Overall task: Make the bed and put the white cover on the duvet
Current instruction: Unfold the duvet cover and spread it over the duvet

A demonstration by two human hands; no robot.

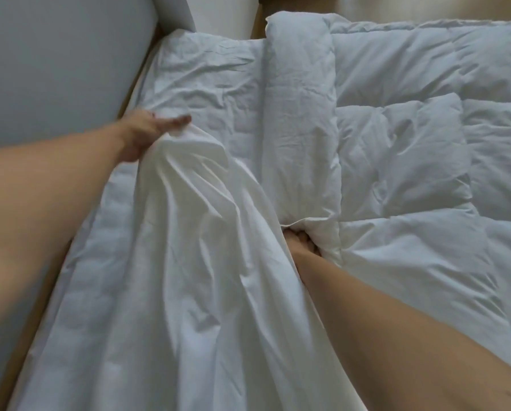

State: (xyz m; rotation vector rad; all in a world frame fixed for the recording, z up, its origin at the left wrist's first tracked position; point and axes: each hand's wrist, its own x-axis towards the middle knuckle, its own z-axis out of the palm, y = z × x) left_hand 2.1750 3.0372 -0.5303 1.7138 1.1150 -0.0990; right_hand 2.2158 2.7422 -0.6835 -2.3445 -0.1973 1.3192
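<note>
The right grip (300, 238) is clenched on a bunched fold of the duvet (411, 143), at its left edge. The cover (194, 262) trails just left of the duvet. Its top is at the left grip (147, 134), fingers straight and thumb hidden, so I cannot tell if it pinches. The duvet looks puffy, light and squashy, best taken by a corner. The cover looks thin, limp and slippery, best pinched at its seams.
</note>
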